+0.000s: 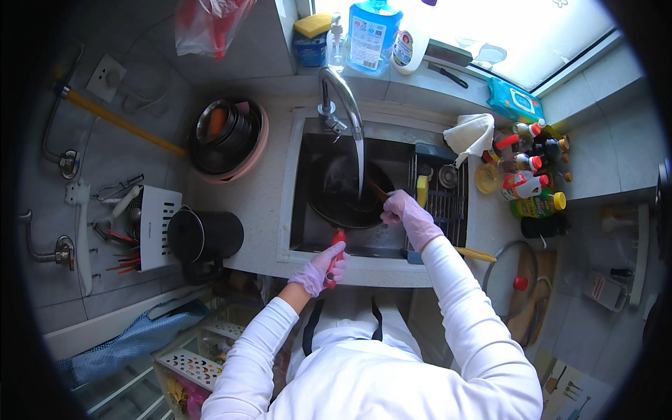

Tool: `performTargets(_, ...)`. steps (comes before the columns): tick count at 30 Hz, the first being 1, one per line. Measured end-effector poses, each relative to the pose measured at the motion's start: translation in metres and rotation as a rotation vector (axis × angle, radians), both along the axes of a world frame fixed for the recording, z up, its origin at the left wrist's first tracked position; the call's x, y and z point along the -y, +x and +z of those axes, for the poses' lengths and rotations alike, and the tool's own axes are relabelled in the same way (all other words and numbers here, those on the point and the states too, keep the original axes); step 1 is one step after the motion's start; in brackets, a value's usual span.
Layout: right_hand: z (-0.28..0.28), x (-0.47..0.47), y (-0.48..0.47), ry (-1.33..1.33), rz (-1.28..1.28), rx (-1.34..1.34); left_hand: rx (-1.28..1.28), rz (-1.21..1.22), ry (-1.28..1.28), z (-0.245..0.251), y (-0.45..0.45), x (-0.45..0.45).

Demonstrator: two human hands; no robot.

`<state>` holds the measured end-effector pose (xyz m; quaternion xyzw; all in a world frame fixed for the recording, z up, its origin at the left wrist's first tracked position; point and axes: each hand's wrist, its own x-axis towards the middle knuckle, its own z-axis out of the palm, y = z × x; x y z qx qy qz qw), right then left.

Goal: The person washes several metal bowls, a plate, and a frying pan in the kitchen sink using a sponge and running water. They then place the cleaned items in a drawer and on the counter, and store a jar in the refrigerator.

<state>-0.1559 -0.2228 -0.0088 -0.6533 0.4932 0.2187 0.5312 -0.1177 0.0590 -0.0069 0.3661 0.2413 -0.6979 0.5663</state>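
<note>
My left hand [324,268], in a thin pink glove, grips the red handle [338,239] of a black frying pan [341,202] that sits in the dark sink [304,236]. Water runs from the chrome faucet [341,94] into the pan. My right hand [412,215], gloved alike, holds a brown wooden utensil [379,191] at the pan's right side; its far end inside the pan is hard to make out.
Right of the pan, a rack [446,210] in the sink holds a yellow sponge [422,191]. Stacked bowls [226,131] and a black pot [210,236] stand left. Several condiment bottles [525,184], a cloth [470,137] and a glass lid [509,278] lie right.
</note>
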Motion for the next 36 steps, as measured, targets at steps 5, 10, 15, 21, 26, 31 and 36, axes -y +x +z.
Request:
performTargets(5, 0.012, -0.013, 0.047, -0.085, 0.394, 0.015, -0.038, 0.011, -0.012, -0.002, 0.008, -0.006)
performTargets(10, 0.092, -0.022, 0.032, -0.442, 1.076, 0.162, -0.062, 0.026, -0.010, -0.003, 0.010, -0.005)
performTargets(15, 0.132, -0.019, 0.019, -0.699, 1.586, -0.218, -0.082, 0.067, -0.025, 0.003, 0.008, -0.003)
performTargets(21, 0.057, -0.026, 0.022, -0.753, 1.282, -0.236, -0.364, 0.296, -0.204, 0.006, 0.012, 0.009)
performTargets(26, 0.020, -0.023, 0.015, -0.883, 1.106, -0.049, -0.280, 0.267, -0.212, -0.010, 0.015, 0.023)
performTargets(31, 0.046, 0.002, -0.011, -0.465, 0.687, -0.164, 0.143, -0.075, -0.126, -0.006, 0.000, 0.010)
performTargets(36, 0.071, 0.017, -0.078, -0.311, 0.330, 0.036, 0.649, -0.531, 0.137, 0.029, -0.010, -0.030)
